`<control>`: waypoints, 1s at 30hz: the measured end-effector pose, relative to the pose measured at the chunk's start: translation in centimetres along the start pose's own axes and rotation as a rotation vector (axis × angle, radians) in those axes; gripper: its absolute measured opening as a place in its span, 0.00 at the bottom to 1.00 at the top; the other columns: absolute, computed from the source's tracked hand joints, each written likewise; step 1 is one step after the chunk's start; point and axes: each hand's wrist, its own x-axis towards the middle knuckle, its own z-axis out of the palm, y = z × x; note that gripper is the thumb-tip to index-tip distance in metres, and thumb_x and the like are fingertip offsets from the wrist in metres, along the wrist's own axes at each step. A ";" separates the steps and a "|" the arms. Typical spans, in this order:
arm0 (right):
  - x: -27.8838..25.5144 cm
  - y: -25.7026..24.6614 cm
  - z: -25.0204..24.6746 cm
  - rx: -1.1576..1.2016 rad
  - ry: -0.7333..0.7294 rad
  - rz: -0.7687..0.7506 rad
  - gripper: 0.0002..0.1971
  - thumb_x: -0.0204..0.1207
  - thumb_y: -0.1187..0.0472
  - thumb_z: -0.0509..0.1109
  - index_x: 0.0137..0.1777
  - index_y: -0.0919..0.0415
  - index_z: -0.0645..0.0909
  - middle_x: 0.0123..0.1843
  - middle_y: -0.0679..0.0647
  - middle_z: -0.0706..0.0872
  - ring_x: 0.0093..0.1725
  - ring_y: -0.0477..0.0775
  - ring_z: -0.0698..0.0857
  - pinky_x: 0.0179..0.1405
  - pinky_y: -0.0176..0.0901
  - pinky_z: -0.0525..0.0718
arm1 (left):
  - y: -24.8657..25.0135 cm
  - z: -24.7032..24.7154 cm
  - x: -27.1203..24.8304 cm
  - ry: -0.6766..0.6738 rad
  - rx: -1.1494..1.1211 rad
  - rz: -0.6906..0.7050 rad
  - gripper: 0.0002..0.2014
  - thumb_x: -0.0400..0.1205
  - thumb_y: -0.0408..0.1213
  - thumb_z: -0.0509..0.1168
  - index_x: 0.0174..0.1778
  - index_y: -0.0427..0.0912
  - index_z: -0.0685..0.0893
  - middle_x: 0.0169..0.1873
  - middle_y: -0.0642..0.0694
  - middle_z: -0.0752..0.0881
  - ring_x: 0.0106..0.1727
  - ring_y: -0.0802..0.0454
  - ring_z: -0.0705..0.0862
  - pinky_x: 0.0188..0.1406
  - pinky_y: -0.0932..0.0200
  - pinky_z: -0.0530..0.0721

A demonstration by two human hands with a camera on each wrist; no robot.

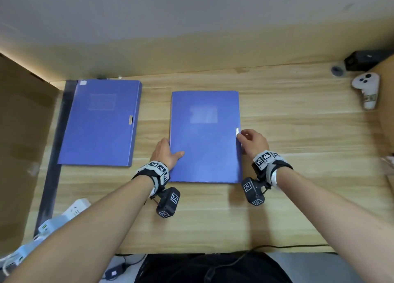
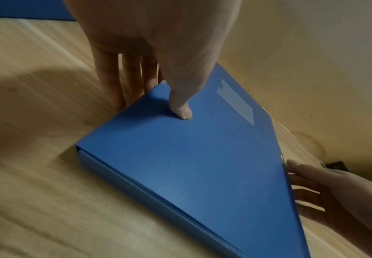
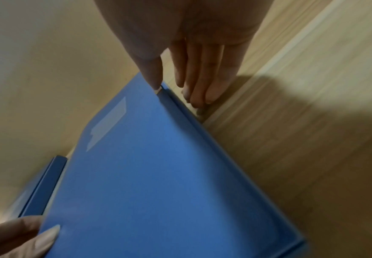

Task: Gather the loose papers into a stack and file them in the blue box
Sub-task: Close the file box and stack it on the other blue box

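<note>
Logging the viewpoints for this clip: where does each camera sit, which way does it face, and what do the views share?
Head: looks down at the desk, two blue boxes and both forearms.
Left wrist: looks along the left hand, thumb on the near blue box.
Right wrist: looks along the right hand, thumb at the box's clasp edge.
Shared: all three show the near blue box; each wrist view shows the other hand.

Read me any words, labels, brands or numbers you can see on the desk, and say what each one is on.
No text can be read.
Near blue file box: clear label pocket, blank.
Far blue file box: clear pocket blank; white corner sticker too small.
Wrist bands: black-and-white coded squares, no letters.
White controller: nothing legible.
</note>
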 end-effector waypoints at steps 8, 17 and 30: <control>0.1 -2.1 2.2 -0.058 0.068 -0.048 0.15 0.77 0.56 0.64 0.36 0.67 0.82 0.31 0.60 0.80 0.34 0.62 0.76 0.30 0.46 0.68 | -0.2 -0.1 0.6 0.027 -0.192 -0.056 0.25 0.72 0.43 0.78 0.58 0.37 0.77 0.58 0.41 0.83 0.58 0.40 0.84 0.58 0.44 0.84; -1.0 -8.9 7.2 0.116 0.105 -0.121 0.12 0.78 0.53 0.69 0.53 0.62 0.77 0.45 0.53 0.82 0.45 0.57 0.81 0.49 0.48 0.77 | -3.6 -9.3 1.2 0.154 -0.476 -0.057 0.22 0.73 0.41 0.78 0.57 0.42 0.76 0.55 0.44 0.86 0.54 0.41 0.87 0.55 0.42 0.87; -4.0 -17.8 20.4 0.039 -0.014 -0.147 0.13 0.79 0.51 0.69 0.49 0.62 0.75 0.44 0.57 0.84 0.46 0.60 0.84 0.46 0.45 0.76 | -13.9 -22.1 6.1 0.161 -0.565 -0.048 0.19 0.76 0.33 0.76 0.61 0.39 0.78 0.51 0.47 0.80 0.51 0.44 0.83 0.54 0.47 0.84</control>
